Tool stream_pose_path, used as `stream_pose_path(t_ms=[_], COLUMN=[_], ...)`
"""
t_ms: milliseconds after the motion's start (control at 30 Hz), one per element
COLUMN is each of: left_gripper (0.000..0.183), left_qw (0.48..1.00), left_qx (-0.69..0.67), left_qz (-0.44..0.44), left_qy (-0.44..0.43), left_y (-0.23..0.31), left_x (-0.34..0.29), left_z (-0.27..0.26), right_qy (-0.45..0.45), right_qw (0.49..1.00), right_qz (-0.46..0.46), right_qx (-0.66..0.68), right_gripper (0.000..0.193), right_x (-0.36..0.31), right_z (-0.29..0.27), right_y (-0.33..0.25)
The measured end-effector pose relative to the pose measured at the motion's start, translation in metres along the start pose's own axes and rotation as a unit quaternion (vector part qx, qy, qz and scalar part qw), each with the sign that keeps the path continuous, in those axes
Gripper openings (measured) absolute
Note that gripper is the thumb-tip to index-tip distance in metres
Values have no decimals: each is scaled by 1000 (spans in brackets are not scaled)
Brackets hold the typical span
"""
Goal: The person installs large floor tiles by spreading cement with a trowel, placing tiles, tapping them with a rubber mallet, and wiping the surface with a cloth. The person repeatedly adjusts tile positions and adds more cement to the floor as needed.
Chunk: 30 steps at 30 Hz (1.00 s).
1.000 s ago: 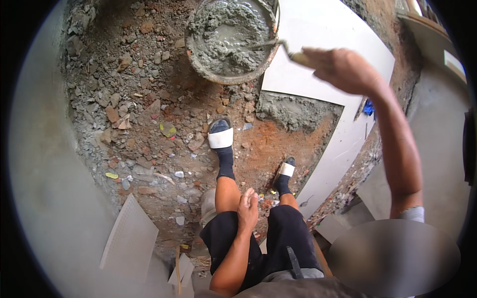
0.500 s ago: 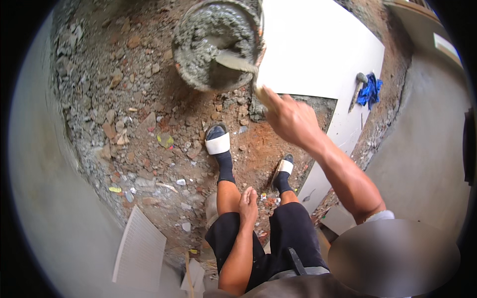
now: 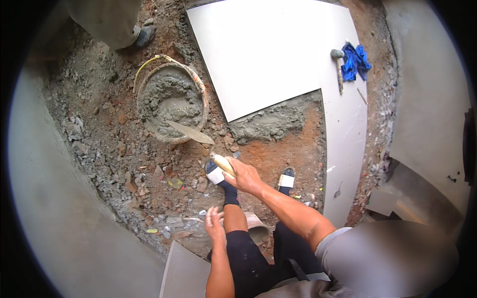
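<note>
My right hand (image 3: 244,175) is closed round the wooden handle of a pointed trowel (image 3: 191,132). The grey-smeared blade points up and left, its tip over the near rim of a bucket (image 3: 204,97). Wet grey mortar (image 3: 171,102) with a hollow in its middle fills much of that bucket. Beside my left knee, my left hand (image 3: 214,227) has its fingers stretched out and holds nothing. Right of the bucket, a bed of mortar (image 3: 272,120) shows along the near edge of a large white slab (image 3: 263,49).
A hammer-shaped tool (image 3: 339,69) lies with crumpled blue material (image 3: 356,61) on a pale strip (image 3: 343,149) at right. Rubble (image 3: 119,154) covers the ground at left. Another person's shoe (image 3: 145,36) is at upper left. Behind my legs sits a second bucket (image 3: 256,223).
My right hand has drawn the trowel back from the bucket toward my legs. My left hand has spread its fingers near the knee. The view has shifted, showing more of the slab.
</note>
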<state>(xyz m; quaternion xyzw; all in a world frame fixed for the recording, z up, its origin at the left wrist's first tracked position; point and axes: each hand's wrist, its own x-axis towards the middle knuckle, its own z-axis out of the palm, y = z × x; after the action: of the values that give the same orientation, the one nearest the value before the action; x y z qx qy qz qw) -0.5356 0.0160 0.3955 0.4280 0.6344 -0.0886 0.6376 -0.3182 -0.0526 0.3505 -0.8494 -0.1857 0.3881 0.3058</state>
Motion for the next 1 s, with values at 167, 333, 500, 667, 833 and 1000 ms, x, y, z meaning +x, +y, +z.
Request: stream_pose_path(t_ms=[167, 333, 500, 667, 833, 1000], left_gripper=[46, 46, 47, 43, 42, 41], left_qw=[988, 967, 931, 977, 967, 962], left_qx=[106, 214, 355, 172, 211, 214], left_qz=[-41, -41, -11, 32, 143, 57], left_qy=[101, 130, 84, 122, -17, -157], left_y=[-21, -79, -87, -46, -68, -128], left_x=[-22, -71, -97, -72, -22, -15], left_z=[-66, -111, -106, -2, 137, 182], right_qy=[-1, 36, 2, -142, -70, -28], right_qw=[999, 996, 989, 935, 972, 986], right_qz=[28, 6, 134, 313, 204, 141], right_qx=[19, 80, 68, -82, -95, -89], right_gripper=[53, 53, 55, 48, 46, 39], right_x=[-7, -82, -199, -242, -203, -89], right_z=[0, -46, -107, -129, -111, -71], right_y=[14, 30, 87, 180, 232, 246])
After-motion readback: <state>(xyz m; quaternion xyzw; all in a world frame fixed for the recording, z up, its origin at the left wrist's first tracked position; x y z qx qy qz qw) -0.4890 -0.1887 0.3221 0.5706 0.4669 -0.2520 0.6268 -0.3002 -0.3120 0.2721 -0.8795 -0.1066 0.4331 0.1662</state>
